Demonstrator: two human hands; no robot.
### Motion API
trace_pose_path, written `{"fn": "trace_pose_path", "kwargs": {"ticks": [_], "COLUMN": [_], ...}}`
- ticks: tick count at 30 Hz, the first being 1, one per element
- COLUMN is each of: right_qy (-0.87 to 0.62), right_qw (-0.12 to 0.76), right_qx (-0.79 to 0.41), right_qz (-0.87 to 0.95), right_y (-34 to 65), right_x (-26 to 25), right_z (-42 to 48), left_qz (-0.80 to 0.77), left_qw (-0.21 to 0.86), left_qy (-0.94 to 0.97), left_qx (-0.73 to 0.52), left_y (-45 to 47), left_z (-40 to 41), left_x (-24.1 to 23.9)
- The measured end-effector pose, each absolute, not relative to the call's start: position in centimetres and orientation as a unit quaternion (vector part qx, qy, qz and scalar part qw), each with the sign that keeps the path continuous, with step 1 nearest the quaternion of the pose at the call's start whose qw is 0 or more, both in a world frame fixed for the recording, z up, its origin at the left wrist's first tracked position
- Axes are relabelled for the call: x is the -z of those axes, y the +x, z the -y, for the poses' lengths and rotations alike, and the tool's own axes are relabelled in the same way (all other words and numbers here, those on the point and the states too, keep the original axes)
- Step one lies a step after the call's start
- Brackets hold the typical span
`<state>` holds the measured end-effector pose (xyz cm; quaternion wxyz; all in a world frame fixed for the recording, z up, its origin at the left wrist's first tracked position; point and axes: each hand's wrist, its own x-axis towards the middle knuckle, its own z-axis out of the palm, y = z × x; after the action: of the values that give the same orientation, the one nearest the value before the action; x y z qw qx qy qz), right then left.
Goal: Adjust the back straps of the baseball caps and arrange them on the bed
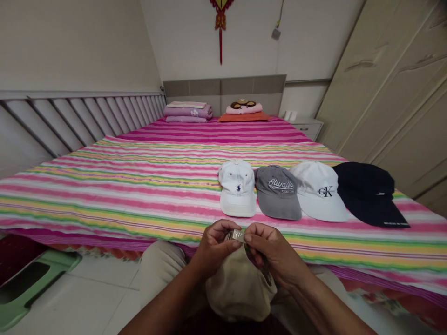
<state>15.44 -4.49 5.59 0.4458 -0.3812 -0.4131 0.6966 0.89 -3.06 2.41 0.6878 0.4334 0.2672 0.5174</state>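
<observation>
A beige baseball cap (239, 286) is held over my lap, its crown towards me and its strap end up near the bed edge. My left hand (218, 244) pinches the strap at a small metal buckle (238, 235). From the other side my right hand (270, 249) grips the strap beside that buckle, thumb and forefinger closed. On the bed just beyond my hands lie a white cap with a small dark logo (237, 188), a grey cap with white lettering (278, 191), a white cap with dark letters (319, 190) and a black cap (366, 190), side by side.
A striped sheet covers the bed (122, 186). Folded purple bedding (188, 112) and a pink and orange pile (244, 111) lie by the headboard (251, 88). A metal rail (87, 116) runs along the left. A green stool (38, 279) stands on the floor at lower left.
</observation>
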Motion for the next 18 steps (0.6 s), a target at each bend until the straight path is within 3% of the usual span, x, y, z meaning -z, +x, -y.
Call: {"fn": "trace_pose_path", "kwargs": {"ticks": [18], "right_qy": [-0.369], "right_qw": [0.449], "right_qx": [-0.705], "right_qz": [0.407], "right_y": [15.98], "right_x": [-5.35], "right_z": [4.52], "left_qz": [-0.256], "left_qw": [0.730], "left_qy": [0.396], "left_qx": [-0.494], "left_y": [1.01], "left_z": [3.08], "left_x": [-2.63]}}
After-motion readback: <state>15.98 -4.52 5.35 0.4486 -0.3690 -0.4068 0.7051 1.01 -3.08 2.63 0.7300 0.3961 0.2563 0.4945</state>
